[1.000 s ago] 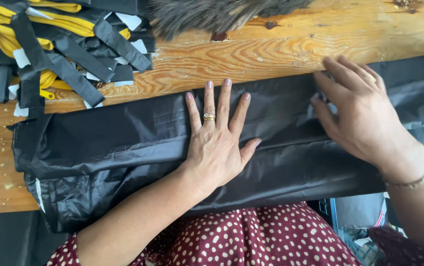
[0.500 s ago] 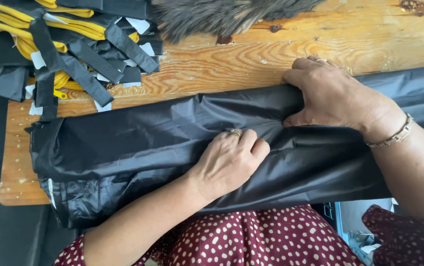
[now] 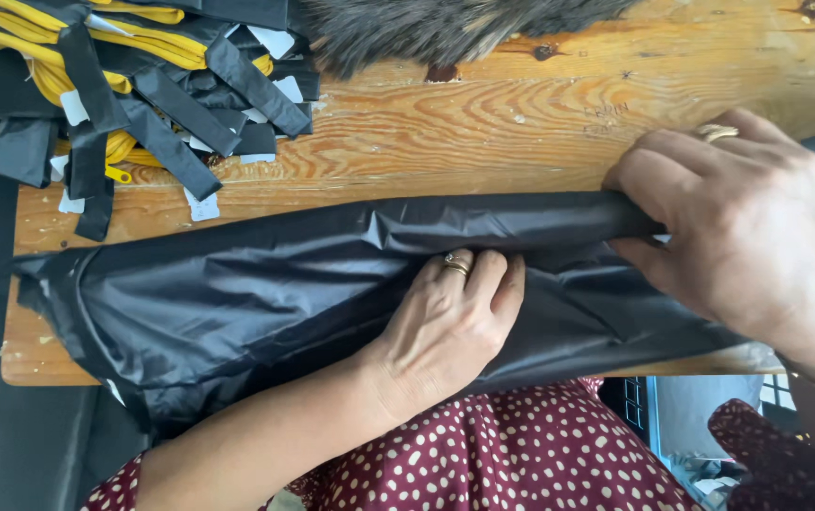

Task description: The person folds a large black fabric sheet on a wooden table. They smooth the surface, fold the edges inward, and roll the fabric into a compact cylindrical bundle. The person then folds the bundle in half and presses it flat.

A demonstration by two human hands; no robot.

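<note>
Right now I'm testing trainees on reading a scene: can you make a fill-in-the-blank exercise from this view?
1. Both hands grip a long piece of ____ fabric.
2. The fabric lies across a ____ table.
3. The left hand wears a ____ on one of its fingers.
4. At the table's far left corner lies a pile of black and ____ straps; the right hand is at the other end.

Missing words: black; wooden; ring; yellow

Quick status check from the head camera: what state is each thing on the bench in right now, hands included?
Black fabric: folded lengthwise across the table, wrinkled, hanging over the near edge.
Left hand: fingers curled, gripping a fold of the fabric.
Right hand: closed on the fabric's upper folded edge.
Black straps: loose heap at the far left corner, over yellow pieces.
Wooden table: partly covered.
</note>
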